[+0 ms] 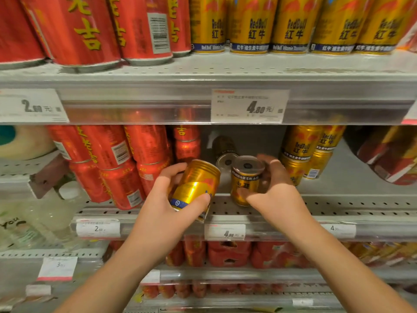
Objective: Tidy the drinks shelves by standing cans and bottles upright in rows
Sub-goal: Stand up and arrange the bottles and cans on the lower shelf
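My left hand (178, 199) grips a gold Red Bull can (196, 184) that is tilted, its base toward me, just above the front of the middle shelf (338, 205). My right hand (270, 188) holds a second gold can (246, 179) standing upright on that shelf, fingers wrapped round its right side. Behind these two, another gold can (226, 161) stands upright, partly hidden, and a darker one (223, 144) sits farther back in shadow. Stacked gold cans (302, 150) stand to the right of the gap.
Red herbal-tea cans (126, 163) are stacked two high left of the gap. The top shelf holds rows of red cans (90, 30) and gold cans (291, 26). Price tags (249, 106) line the shelf edges. Red multipacks (228, 254) fill the lower shelf; pale bottles (45, 213) stand at left.
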### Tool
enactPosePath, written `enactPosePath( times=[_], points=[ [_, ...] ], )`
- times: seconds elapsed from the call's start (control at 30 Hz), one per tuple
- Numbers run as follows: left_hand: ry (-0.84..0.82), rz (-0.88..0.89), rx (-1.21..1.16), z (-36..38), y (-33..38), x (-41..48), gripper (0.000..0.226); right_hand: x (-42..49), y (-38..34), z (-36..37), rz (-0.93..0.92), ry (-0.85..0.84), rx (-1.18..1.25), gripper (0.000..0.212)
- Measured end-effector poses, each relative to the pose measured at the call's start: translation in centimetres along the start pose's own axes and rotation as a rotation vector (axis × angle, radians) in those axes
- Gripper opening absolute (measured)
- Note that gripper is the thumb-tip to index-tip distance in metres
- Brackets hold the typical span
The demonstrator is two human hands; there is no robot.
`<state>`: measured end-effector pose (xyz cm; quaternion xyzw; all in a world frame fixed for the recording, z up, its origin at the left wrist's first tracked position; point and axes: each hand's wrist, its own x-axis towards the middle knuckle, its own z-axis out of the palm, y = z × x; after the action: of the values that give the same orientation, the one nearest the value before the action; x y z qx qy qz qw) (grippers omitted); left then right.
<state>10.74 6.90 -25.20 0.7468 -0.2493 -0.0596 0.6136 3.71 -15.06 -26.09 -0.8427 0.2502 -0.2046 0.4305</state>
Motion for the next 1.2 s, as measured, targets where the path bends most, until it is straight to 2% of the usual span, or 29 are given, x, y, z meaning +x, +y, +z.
enactPosePath(
  times=[0.17, 0.33, 0.47, 0.6, 0.67, 0.77, 0.93, 1.07, 1.2],
  points=[
    [-0.029, -0.011, -0.027, 3.1, -0.2, 1.6, 0.075, 0.7, 2.2, -2.0, -0.054, -0.011, -0.068, 0.088],
    [-0.002, -0.037, -0.026, 5.1, -1.0, 3.1, 0.076, 1.2, 3.3, -2.4, -0.063, -0.101, 0.002, 0.090],
    [0.039, -0.068, -0.021, 5.8, -1.6, 3.6, 0.071, 1.0, 1.8, -2.7, -0.132, -0.089, -0.041, 0.091],
    [0.010, -0.034, 0.070, 5.8, -2.2, 3.5, 0.072, 3.9, -1.9, -2.5, -0.181, -0.069, -0.145, 0.068],
    [-0.001, -0.027, 0.096, 5.8, -2.3, 3.6, 0.074, 5.9, -3.3, -2.4, -0.108, -0.100, -0.177, 0.057],
    [-0.008, -0.033, 0.089, 5.8, -2.3, 3.8, 0.074, 8.1, -4.2, -2.2, 0.011, -0.196, -0.293, 0.057],
    [-0.027, -0.043, 0.081, 4.9, -2.6, 3.8, 0.069, 9.2, -5.0, -1.0, 0.039, -0.257, -0.557, 0.047],
    [-0.014, -0.045, 0.059, 3.9, -2.8, 3.9, 0.068, 10.3, -5.1, -0.7, 0.044, -0.239, -0.663, 0.034],
    [-0.007, -0.053, 0.058, 3.1, -3.2, 3.9, 0.067, 11.6, -5.5, -0.4, 0.045, -0.280, -0.731, 0.035]
  ],
)
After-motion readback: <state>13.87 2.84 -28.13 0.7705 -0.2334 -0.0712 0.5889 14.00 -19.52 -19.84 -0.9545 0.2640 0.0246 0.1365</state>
